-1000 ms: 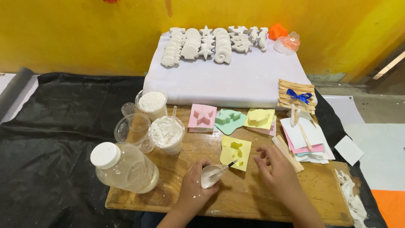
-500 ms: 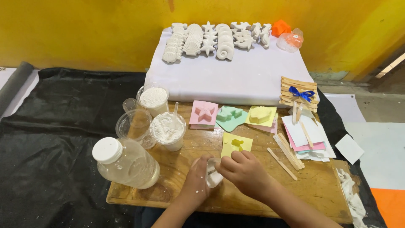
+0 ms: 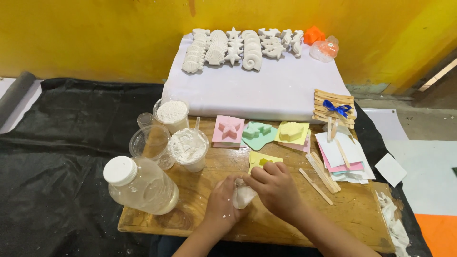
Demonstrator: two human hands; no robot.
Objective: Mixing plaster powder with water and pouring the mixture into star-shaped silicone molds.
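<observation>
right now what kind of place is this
Probably a small craft workspace for casting plaster shapes. Rows of white moulded shells and stars rest on a white board, coloured silicone moulds and plastic cups of white powder sit on the wooden board.

Premises: an informal craft workshop for plaster casting, set up at floor level. A low wooden table (image 3: pixel 200 214) rests on black sheeting (image 3: pixel 71 143) against a yellow painted wall (image 3: pixel 95 33). On it — cups of white powder (image 3: pixel 172 113), a bottle of cloudy liquid (image 3: pixel 140 185), coloured silicone moulds (image 3: pixel 228 129) and wooden sticks (image 3: pixel 321 172). Finished white castings (image 3: pixel 238 47) — shells, stars — lie on a white-covered block (image 3: pixel 266 90).
</observation>
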